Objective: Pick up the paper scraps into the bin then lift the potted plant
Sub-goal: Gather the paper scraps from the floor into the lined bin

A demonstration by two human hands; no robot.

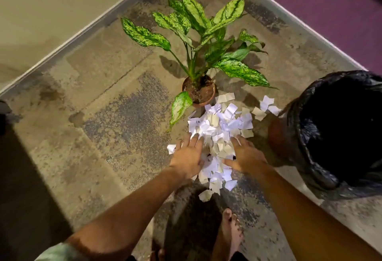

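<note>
A heap of white paper scraps (221,124) lies on the concrete floor just in front of a potted plant (199,92), whose terracotta pot carries long speckled green leaves. My left hand (188,155) lies flat on the left side of the heap with fingers straight. My right hand (245,154) lies flat on the right side, fingers spread over the scraps. A few loose scraps (266,106) sit farther right, near the bin (334,130), which is lined with a black bag and stands at the right.
My bare feet (230,234) stand just behind the heap. A beige wall (51,12) runs along the left and a purple wall (320,8) along the back right, both meeting the stained floor in a corner behind the plant.
</note>
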